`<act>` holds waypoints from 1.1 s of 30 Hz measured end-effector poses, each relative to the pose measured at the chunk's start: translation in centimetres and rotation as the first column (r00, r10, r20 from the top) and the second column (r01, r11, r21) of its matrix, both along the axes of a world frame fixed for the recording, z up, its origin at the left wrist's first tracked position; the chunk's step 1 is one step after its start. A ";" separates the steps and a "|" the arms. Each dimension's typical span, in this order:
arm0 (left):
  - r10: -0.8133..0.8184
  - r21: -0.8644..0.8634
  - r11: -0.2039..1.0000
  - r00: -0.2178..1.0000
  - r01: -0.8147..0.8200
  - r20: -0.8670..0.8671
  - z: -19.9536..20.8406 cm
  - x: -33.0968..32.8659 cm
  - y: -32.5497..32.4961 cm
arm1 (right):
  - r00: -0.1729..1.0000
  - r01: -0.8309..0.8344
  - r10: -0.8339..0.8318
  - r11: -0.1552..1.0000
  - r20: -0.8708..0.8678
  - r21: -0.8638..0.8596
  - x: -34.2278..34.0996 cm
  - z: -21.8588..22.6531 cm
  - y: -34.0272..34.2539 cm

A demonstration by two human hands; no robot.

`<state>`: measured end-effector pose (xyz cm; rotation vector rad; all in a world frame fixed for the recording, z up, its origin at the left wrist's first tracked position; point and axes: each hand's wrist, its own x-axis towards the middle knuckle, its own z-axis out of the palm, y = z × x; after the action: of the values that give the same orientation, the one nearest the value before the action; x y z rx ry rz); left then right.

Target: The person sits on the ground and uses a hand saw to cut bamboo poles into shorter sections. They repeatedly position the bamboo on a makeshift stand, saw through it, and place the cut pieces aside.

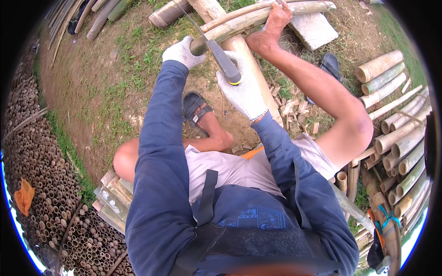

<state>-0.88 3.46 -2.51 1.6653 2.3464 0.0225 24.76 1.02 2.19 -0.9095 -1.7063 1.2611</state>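
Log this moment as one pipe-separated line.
Left hand: gloved, holds bamboo pole | Right hand: gloved, grips saw | Blade: across pole, beside left hand | Right foot: bare, on pole

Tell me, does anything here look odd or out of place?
Yes: a black strapped sandal lies empty at right, while the person's bare right foot rests against a pale-tan bamboo pole. A crumpled orange-brown leaf-like piece also stands out atop brown bamboo tubes at left.
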 end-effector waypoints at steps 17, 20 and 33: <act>0.089 -0.025 0.996 0.996 -0.089 -0.033 0.6 1.3 -0.1 | 0.987 0.013 0.006 0.993 0.162 -0.121 6.4 4.3 -4.1; 0.115 0.039 0.993 0.991 -0.113 -0.074 1.3 2.2 -0.3 | 1.000 -0.001 0.001 1.000 -0.020 -0.002 -2.0 0.6 1.5; 0.038 0.026 0.999 0.999 -0.037 -0.034 0.1 0.9 0.1 | 0.947 0.044 0.002 0.990 0.320 -0.137 13.7 8.5 -10.6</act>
<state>0.01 3.55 -2.36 1.6457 2.4131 0.0310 38.48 -9.54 10.72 -1.2723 -1.8644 1.2869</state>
